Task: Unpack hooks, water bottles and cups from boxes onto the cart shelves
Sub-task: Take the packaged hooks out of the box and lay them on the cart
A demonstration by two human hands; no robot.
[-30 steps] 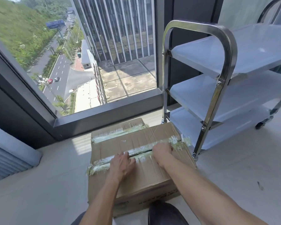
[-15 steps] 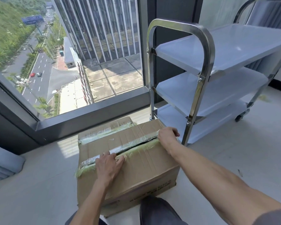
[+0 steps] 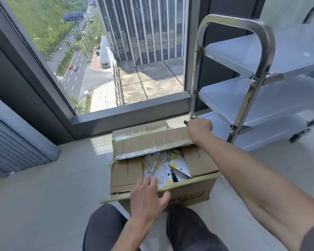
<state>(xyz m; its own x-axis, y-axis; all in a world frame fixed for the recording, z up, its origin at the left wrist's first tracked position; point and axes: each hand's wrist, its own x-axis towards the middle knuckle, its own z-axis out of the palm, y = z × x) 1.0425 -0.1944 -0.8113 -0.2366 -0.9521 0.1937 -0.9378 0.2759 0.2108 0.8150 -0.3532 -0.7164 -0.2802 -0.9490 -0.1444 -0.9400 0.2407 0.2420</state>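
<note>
A person crouches on a pale tiled floor [image 3: 43,205] beside a floor-length window [image 3: 116,51], working at a cardboard box [image 3: 187,193] that stands on the floor between the person's dark-trousered knees [image 3: 105,230] and the window frame. The left hand [image 3: 147,196] grips the near flap [image 3: 198,179] of the box, fingers [image 3: 145,182] curled over its taped edge and thumb spread along the outer face, the flap folded out toward the person. The right hand [image 3: 199,128] reaches across to the far right corner of the box and clutches the far flap [image 3: 152,142], its fingers hidden behind the cardboard, so how they lie cannot be told; the flap is raised and tilted, a strip of clear tape along its free edge. The two short inner flaps [image 3: 125,171] lie partly down at the left and right ends. In the gap between them, a jumble of white packets [image 3: 170,167] with yellow dots and dark spots fills the box; what they contain is too small to make out. Just right of the box stands a steel cart [image 3: 250,91] with three pale shelves [image 3: 283,51], its tubular handle arching near the right hand, one castor [image 3: 297,136] showing at the far right edge of the floor. A grey ribbed panel [image 3: 13,142] lines the left wall.
</note>
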